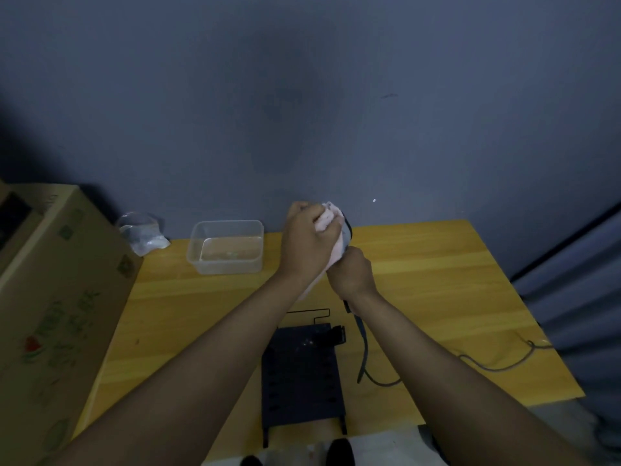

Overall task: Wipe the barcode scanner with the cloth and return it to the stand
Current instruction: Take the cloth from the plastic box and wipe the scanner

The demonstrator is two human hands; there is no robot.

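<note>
My right hand (353, 274) grips the handle of a dark barcode scanner (347, 228), held upright above the far middle of the yellow table (437, 274). Only the scanner's head edge shows past the fingers. My left hand (309, 243) presses a pale pink cloth (331, 218) against the scanner's head, and the cloth hangs down between both hands. The scanner's dark cable (364, 351) drops from under my right wrist to the table. A black flat stand (302, 371) with a wire holder lies on the near middle of the table, below my arms.
A clear plastic tub (225, 247) with some liquid stands at the back left of the table. A crumpled clear bag (142, 235) lies beside it. A large cardboard box (57, 297) fills the left side. A thin grey cord (504, 363) trails across the right of the table.
</note>
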